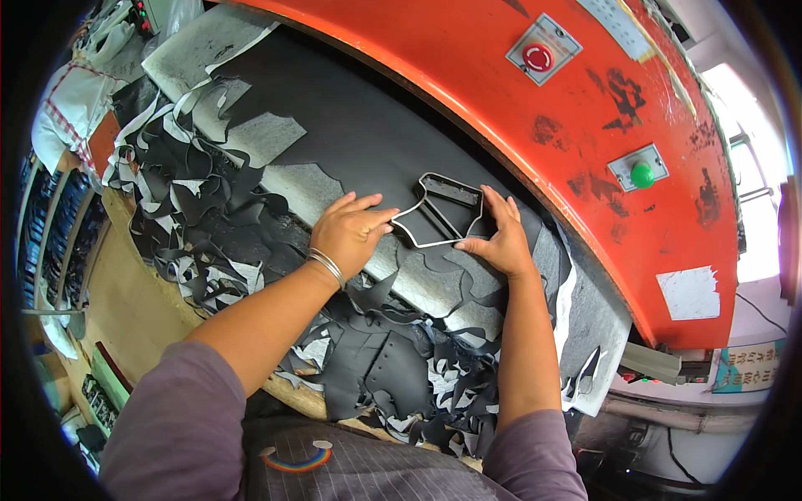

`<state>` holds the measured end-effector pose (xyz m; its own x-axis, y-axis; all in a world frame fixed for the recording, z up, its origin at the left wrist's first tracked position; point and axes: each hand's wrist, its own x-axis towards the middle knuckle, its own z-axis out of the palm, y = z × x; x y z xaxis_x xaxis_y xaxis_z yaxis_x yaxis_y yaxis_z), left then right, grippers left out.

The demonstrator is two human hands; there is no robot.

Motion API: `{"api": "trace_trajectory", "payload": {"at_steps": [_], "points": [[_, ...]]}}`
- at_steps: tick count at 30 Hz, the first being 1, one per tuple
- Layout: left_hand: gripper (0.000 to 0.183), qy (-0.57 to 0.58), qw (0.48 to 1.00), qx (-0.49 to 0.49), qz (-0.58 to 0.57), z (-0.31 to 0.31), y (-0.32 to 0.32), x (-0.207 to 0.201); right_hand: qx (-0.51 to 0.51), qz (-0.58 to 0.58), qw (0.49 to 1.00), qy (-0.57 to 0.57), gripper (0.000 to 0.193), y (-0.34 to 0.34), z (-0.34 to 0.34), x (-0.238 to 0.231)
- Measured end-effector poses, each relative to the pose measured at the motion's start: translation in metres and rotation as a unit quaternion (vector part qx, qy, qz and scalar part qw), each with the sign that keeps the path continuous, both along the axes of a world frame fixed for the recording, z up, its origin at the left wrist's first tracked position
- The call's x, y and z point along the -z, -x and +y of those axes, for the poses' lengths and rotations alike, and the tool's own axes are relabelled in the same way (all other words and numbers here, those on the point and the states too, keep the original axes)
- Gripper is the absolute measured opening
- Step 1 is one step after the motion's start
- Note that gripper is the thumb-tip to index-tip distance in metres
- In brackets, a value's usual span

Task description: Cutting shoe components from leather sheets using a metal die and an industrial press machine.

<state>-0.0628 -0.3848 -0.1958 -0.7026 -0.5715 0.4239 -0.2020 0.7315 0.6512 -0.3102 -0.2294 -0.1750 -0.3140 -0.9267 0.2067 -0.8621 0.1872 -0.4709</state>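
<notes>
Metal frame (440, 220): rigid, angular, crossed by inner bars, located near the middle of the work area on a black sheet (359, 117), at its ragged cut edge. Left hand (351, 232): fingertips touch the frame's left corner — whether they pinch its rim cannot be told. Silver bangles (327, 265) circle that wrist. Right hand (505, 240): thumb and fingers spread wide, holding the right end, thumb at the lower corner and fingers at the upper.

A pale grey board (292, 190) shows beside the sheet's edge. Black and white scraps (200, 204) lie heaped on the near side (many curled, some overlapping the board).

Beyond the frame stands an orange machine housing (576, 142), its paint marked with dark smears. Mounted on it: a red button (537, 57), a green button (642, 174) and — lower down — a torn white paper (689, 292).
</notes>
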Motion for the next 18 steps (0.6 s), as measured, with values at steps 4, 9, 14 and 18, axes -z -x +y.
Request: {"api": "trace_trajectory", "payload": {"at_steps": [4, 9, 14, 18], "points": [[0.021, 0.0, 1.0, -0.006, 0.014, -0.005, -0.005, 0.002, 0.01, -0.002, 1.0, -0.008, 0.11, -0.006, -0.004, -0.001], [0.02, 0.01, 1.0, 0.005, 0.007, -0.013, -0.011, 0.001, 0.007, -0.006, 0.999, -0.033, 0.111, -0.008, -0.012, -0.003], [0.021, 0.027, 0.999, 0.023, 0.021, -0.012, -0.013, 0.002, 0.038, 0.021, 0.998, -0.052, 0.11, -0.023, -0.001, -0.008], [0.025, 0.025, 0.999, 0.033, 0.003, -0.017, -0.021, 0.0, 0.107, -0.01, 0.994, -0.031, 0.109, -0.046, 0.007, 0.005]]}}
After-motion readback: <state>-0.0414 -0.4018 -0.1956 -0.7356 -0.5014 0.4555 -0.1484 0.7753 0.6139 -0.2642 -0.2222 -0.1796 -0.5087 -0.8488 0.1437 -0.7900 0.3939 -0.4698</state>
